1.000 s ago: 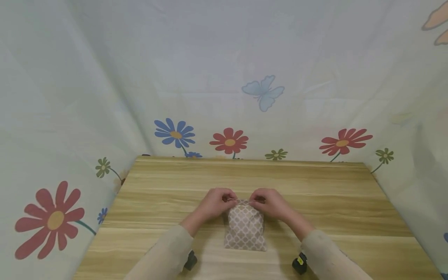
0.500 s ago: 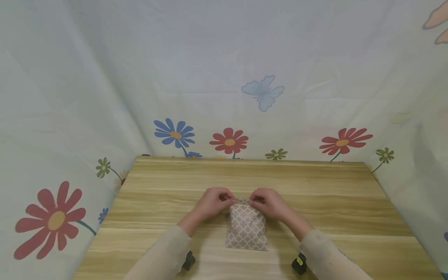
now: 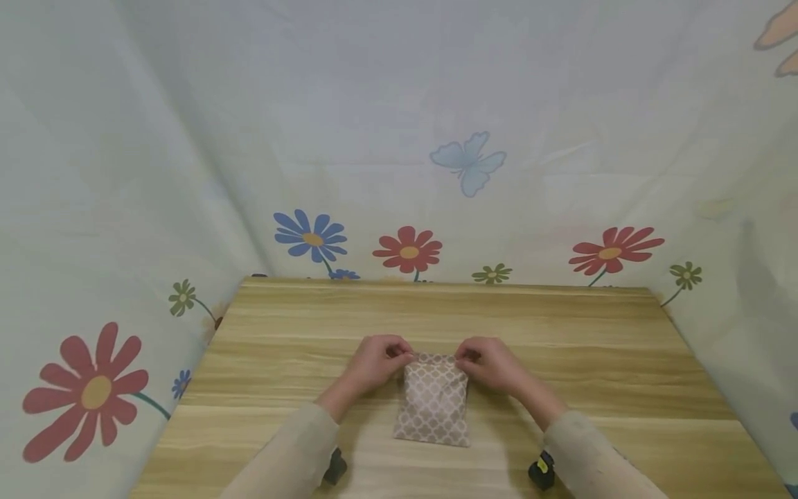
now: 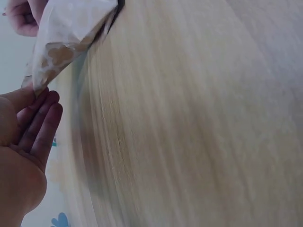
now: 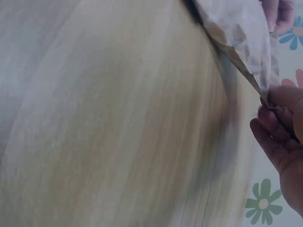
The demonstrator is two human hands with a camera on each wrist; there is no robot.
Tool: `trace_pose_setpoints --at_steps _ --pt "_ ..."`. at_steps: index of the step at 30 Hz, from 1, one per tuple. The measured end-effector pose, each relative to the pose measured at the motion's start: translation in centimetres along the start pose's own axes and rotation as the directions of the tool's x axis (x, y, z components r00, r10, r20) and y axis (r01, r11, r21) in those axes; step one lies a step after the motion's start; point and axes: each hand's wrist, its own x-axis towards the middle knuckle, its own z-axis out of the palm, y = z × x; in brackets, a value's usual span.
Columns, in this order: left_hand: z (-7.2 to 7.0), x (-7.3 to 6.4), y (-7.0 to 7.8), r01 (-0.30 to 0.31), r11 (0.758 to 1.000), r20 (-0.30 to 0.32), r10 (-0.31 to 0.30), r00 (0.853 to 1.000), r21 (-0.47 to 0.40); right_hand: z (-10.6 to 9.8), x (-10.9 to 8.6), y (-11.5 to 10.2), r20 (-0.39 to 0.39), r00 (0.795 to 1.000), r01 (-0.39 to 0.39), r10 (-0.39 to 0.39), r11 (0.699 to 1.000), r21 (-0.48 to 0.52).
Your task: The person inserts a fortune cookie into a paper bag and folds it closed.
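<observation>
A small pouch, beige with a white lattice pattern, hangs between both hands near the middle of the table. My left hand pinches its top left corner between thumb and fingertips. At the top right corner, my right hand has the same kind of pinch. The left wrist view shows the pouch wrinkled, tapering to the pinched corner, the other fingers stretched out behind. Seen from the right wrist, the pouch droops from the thumb and fingers, its lower part out of frame.
Below lies a wood-grain table. A pale cloth backdrop printed with flowers and a butterfly rises behind the table and along both sides. Small black devices sit under the wrists.
My hands have drawn apart along the top edge, the right one moving right and the left one slightly left. The pouch's upper edge looks wider and its bottom has swung left.
</observation>
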Motion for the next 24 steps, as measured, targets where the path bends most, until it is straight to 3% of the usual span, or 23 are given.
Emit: trace_pose_setpoints --at_steps 10,24 --pt "-0.1 0.6 0.0 0.001 0.999 0.007 -0.002 1.000 0.050 0.3 0.4 0.2 -0.035 0.998 0.040 -0.043 0.995 -0.088" --pt "-0.6 1.1 -0.9 0.092 0.994 0.011 -0.093 0.996 0.062 0.0 0.7 0.8 -0.024 0.996 -0.087 0.088 0.996 0.025"
